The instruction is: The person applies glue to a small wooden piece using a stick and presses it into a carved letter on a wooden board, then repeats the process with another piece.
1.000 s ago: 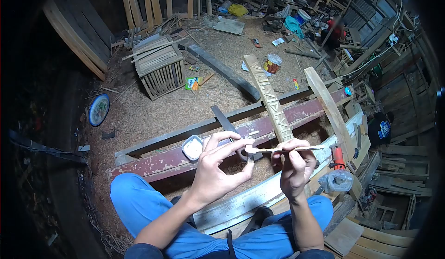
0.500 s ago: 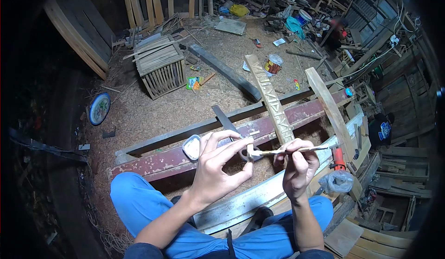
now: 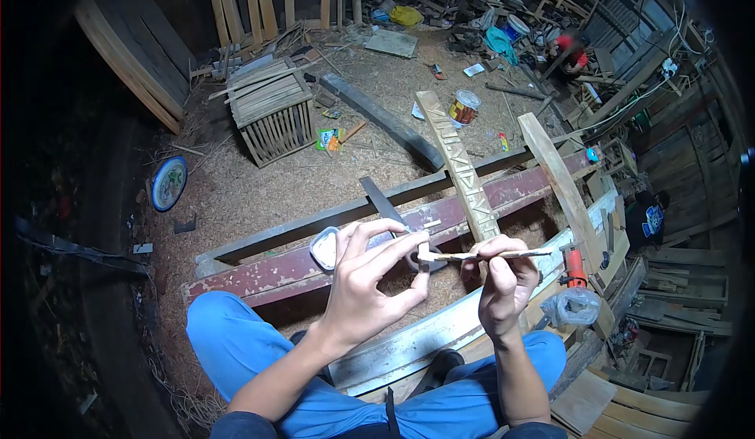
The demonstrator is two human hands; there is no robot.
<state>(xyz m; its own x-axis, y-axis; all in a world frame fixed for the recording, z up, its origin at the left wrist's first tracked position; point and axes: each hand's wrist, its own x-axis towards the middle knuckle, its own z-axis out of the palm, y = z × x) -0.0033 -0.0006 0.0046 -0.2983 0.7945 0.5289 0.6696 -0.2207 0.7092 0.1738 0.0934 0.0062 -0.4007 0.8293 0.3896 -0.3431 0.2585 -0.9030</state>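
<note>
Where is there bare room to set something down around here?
The shaving-strewn floor between the slatted crate and the grey rail looks open. So does the maroon beam, left of the white-filled container. It's crowded around the left hand and right hand, with the dark blade and carved board close by.

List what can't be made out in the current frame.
In the head view:
- Small pale piece: partly covered by the left hand.
- Thin stick: middle covered by the right hand.
- Tub: right side behind left fingers.
- Can: print too small to read.
</note>
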